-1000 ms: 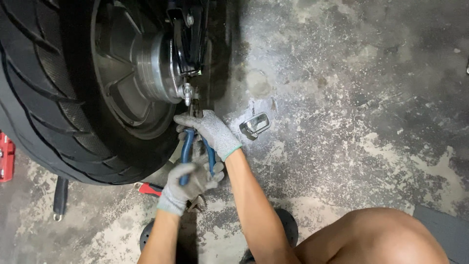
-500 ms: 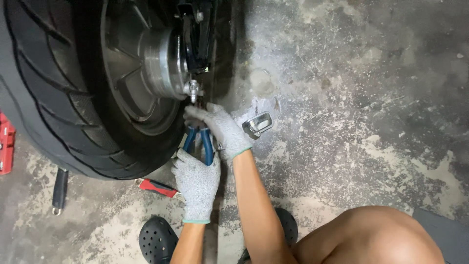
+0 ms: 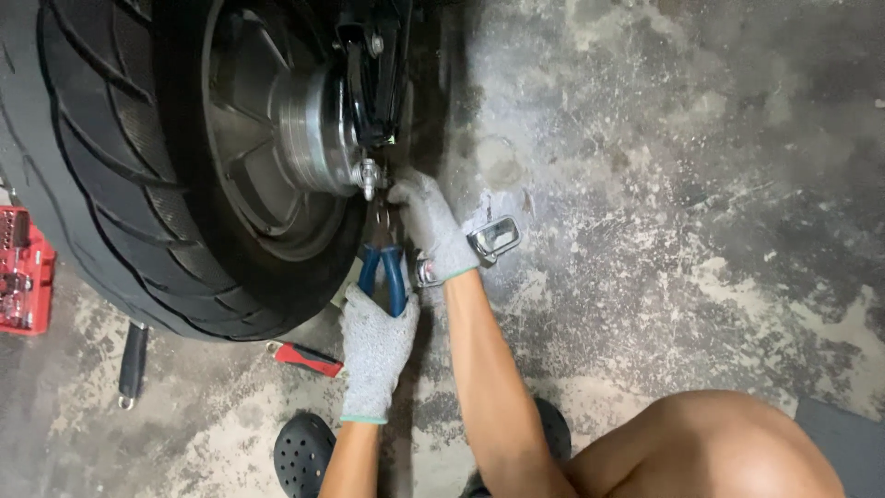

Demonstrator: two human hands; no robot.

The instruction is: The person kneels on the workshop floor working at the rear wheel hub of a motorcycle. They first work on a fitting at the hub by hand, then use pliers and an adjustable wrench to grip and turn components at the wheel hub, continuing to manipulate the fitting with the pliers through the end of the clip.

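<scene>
Concrete floor — pliers in left hand

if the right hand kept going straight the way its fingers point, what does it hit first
Probably the axle nut at the wheel hub; the right hand points up toward it, fingertips almost there, though depth is unclear.

My right hand hides the pliers' tips at the axle; the tyre and red socket case run off the left edge.
</scene>
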